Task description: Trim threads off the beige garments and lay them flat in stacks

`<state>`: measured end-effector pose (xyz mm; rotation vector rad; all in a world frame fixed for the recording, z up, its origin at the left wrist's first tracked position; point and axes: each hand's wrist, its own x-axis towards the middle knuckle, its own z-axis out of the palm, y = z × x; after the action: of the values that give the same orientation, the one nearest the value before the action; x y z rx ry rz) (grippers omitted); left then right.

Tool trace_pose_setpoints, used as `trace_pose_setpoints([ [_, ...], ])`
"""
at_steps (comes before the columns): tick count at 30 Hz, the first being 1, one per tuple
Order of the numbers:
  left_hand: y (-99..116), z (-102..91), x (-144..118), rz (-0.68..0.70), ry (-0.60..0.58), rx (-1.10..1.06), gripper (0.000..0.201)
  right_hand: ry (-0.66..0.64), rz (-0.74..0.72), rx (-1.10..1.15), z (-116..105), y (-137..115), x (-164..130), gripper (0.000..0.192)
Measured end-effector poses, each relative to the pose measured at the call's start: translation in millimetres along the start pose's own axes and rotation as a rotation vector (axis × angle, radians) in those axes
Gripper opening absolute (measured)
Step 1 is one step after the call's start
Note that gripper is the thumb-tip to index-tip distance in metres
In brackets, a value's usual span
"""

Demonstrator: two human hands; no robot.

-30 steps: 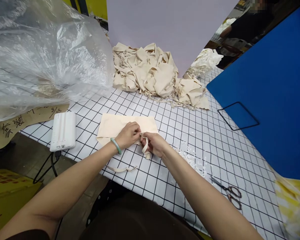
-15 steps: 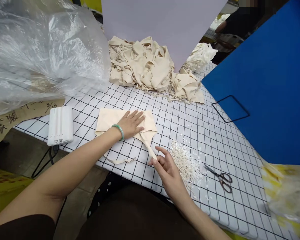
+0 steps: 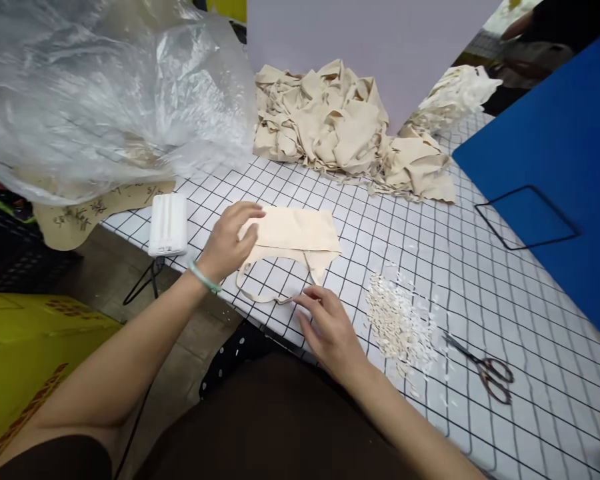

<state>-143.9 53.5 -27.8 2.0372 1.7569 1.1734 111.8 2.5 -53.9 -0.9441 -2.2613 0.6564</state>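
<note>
A flat beige cloth piece (image 3: 300, 228) lies on the checked tablecloth, with a folded top band and a narrow strap (image 3: 260, 298) curving out from its lower left. Over the cloth's left end is my left hand (image 3: 230, 239), its thumb and fingers apart; a green bangle circles the wrist. My right hand (image 3: 330, 327) is just below the cloth's lower right corner. Its index fingertip is at the strap's free end, while the thumb stays apart from it. Small pale cut bits (image 3: 400, 323) are heaped to the right of that hand, and scissors (image 3: 485, 370) lie beyond them.
A heap of beige cloth pieces (image 3: 325, 123) sits at the back. Clear plastic sheeting (image 3: 130, 100) and a white power bank (image 3: 169, 225) are on the left. A blue board (image 3: 540, 147) stands at right. A yellow box (image 3: 30, 360) is below the table; another person is partly visible behind.
My left hand has lifted from flat on the cloth and shifted to its left end. My right hand has let go of the right-hand strip and reached the strap's end. The view has shifted left.
</note>
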Motion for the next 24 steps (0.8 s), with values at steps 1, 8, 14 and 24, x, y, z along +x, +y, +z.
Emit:
trace_pose_setpoints([
  [1,-0.7,-10.0,-15.3,-0.050,0.067,-0.001,0.024,-0.076,-0.050,-0.030,6.2,-0.4,6.9,0.024],
  [8,-20.3,-19.4,-70.9,-0.016,-0.278,-0.089,0.052,-0.378,-0.041,0.182,-33.4,-33.6,42.4,0.013],
  [14,-24.1,-13.6,-61.5,-0.036,-0.339,-0.176,0.029,-0.203,0.151,0.374,-117.0,-33.0,101.8,0.015],
  [24,-19.9,-3.5,-51.4,-0.237,-0.243,-0.265,0.021,0.180,0.545,0.114,-48.9,30.4,148.0,0.023],
])
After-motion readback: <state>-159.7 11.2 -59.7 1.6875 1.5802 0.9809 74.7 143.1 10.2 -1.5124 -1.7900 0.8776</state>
